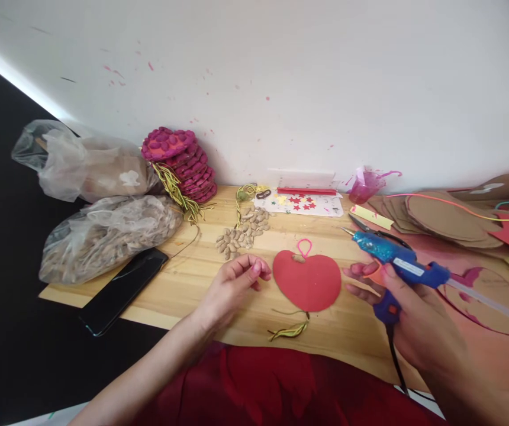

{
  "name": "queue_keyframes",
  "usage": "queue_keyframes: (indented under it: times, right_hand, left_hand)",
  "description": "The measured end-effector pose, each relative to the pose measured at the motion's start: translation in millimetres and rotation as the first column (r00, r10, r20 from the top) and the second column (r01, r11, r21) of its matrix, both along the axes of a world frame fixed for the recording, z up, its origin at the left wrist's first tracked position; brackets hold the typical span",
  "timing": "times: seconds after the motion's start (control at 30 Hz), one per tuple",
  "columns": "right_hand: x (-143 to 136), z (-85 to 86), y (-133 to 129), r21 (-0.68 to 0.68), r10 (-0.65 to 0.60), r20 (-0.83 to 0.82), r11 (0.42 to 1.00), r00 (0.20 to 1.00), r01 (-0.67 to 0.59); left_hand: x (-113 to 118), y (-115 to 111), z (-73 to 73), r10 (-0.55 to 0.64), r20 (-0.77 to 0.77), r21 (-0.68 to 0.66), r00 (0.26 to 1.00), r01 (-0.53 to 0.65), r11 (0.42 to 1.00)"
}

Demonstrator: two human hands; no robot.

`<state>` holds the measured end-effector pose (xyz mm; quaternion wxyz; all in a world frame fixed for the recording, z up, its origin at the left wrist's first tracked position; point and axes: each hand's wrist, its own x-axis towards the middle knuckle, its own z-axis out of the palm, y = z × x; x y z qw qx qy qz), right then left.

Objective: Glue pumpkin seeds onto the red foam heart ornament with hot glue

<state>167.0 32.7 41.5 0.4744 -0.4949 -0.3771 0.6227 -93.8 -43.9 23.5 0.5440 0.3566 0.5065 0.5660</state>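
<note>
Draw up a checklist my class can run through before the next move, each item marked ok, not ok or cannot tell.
1. Glue gun held in the right hand: ok.
2. Glue stick in the gun's rear: ok.
3. Gun hot: cannot tell.
4. Red shape lying on the table: ok.
5. Peanuts near the left hand: ok, piled just beyond it.
6. Anything pinched in the left hand: cannot tell, too small to see.
</note>
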Motion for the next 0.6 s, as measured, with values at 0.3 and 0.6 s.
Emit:
queue_keyframes:
  times: [0.3,0.6]
  right_hand:
    - [-26.7,-7.1,24.2,0.151,0.230,-0.039,0.963,0.973,-0.221]
    - [-21.6,-13.5,22.0,0.123,0.224,-0.012,0.967,0.975,-0.221]
  left_hand:
    - [10.1,7.8,4.1,-0.028,0.469,-0.061,0.883,0.063,0.996]
    - [15.1,20.3,2.7,0.006,0.386,-0.049,0.922,0.013,0.999]
